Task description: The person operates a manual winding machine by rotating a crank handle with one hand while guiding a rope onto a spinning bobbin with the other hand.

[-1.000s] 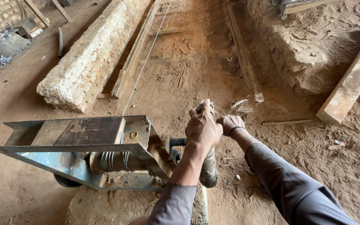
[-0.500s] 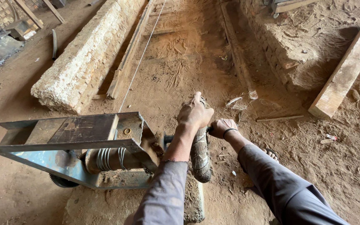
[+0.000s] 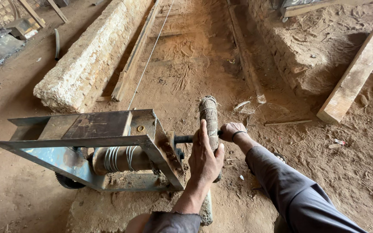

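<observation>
Rusty angle-iron winch frame sits on a stone slab on the dirt floor; its drum carries only a few wire turns, so winding looks early. Cloth-wrapped crank handle stands upright: left hand wraps it, right hand clenches beside it.

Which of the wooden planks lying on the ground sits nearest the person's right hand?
The thick pale plank lying on the dirt at right, beyond the right hand; the other planks lie farther up, beside the long stone block.
</observation>
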